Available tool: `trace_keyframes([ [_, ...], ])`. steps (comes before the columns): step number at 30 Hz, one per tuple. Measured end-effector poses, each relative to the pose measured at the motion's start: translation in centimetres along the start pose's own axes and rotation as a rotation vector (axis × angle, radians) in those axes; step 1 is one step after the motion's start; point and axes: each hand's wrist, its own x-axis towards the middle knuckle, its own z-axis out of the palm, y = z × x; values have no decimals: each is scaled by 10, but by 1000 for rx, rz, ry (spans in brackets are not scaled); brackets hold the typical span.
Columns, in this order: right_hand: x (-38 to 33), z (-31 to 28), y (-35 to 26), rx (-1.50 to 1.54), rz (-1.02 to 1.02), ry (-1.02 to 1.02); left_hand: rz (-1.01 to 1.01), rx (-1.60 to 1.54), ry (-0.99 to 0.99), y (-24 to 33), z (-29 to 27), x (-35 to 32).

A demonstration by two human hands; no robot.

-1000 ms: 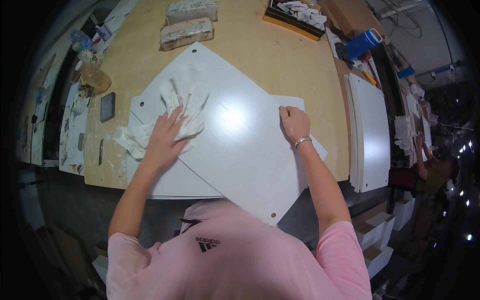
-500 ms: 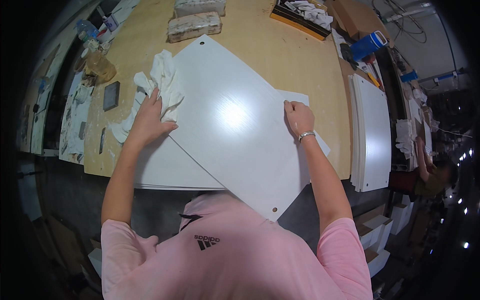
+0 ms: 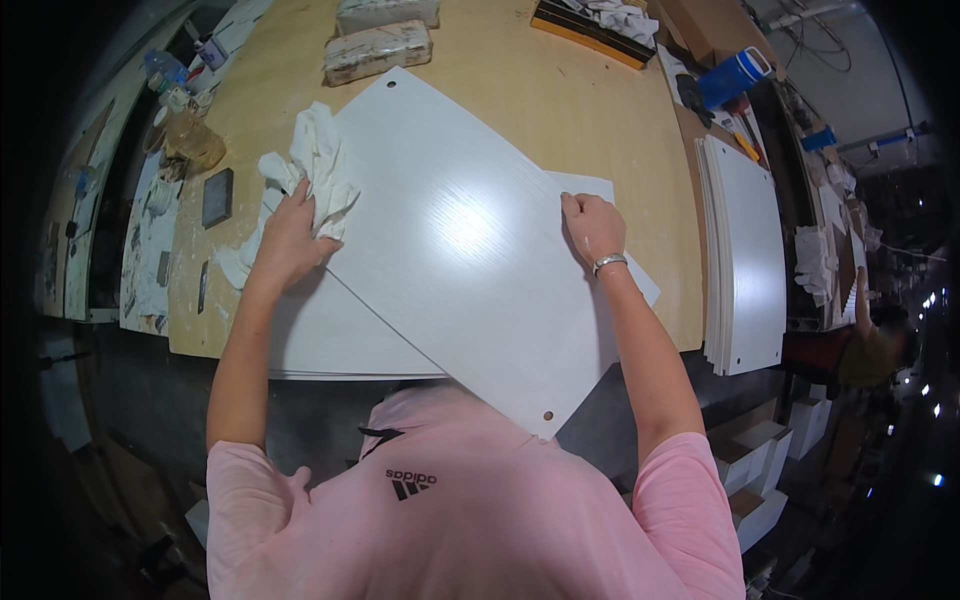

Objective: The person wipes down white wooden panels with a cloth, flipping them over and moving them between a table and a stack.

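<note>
A large white glossy panel (image 3: 450, 240) lies skewed on a stack of similar white panels (image 3: 340, 345) on the wooden workbench. My left hand (image 3: 290, 235) grips a crumpled white rag (image 3: 318, 165) at the panel's left edge. My right hand (image 3: 593, 228), with a bracelet on its wrist, presses on the panel's right edge, fingers curled over the edge. The top panel has a small hole near its far corner and another near its near corner.
A second stack of white panels (image 3: 745, 255) stands to the right. Two wrapped blocks (image 3: 378, 50) lie at the bench's far side, beside a dark tray (image 3: 600, 22) with rags. Bottles and small items (image 3: 185, 140) crowd the left. A blue container (image 3: 735, 75) sits far right.
My left hand slid with the rag from the panel's middle-left up to its left edge. The top panel has turned more askew; my right hand stays on its right edge.
</note>
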Motion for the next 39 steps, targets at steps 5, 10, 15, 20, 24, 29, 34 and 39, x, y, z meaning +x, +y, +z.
trace_keyframes([
  [5, 0, 1, 2, 21, -12, 23, -74, -97, 21, -7, 11, 13],
  [10, -1, -10, -3, 40, -21, -34, 175, -3, 235, 57, 64, 49],
  [15, 4, -6, 10, 149, -14, -47, 738, -344, 20, 204, 132, -1],
  [20, 0, -13, 8, 212, -33, -93, 1060, -540, -624, 232, 127, -77],
  [24, -3, -14, 11, 210, -47, -72, 581, -719, -358, 183, 71, -16],
  [29, 0, -14, 6, 234, 23, -116, 568, 119, 407, 164, 111, 48],
  [34, 4, -16, 5, 206, -32, -124, 1393, -550, -324, 246, 173, -111],
  [39, 7, -12, 16, 165, -40, -139, 1022, -653, -263, 208, 132, -60],
])
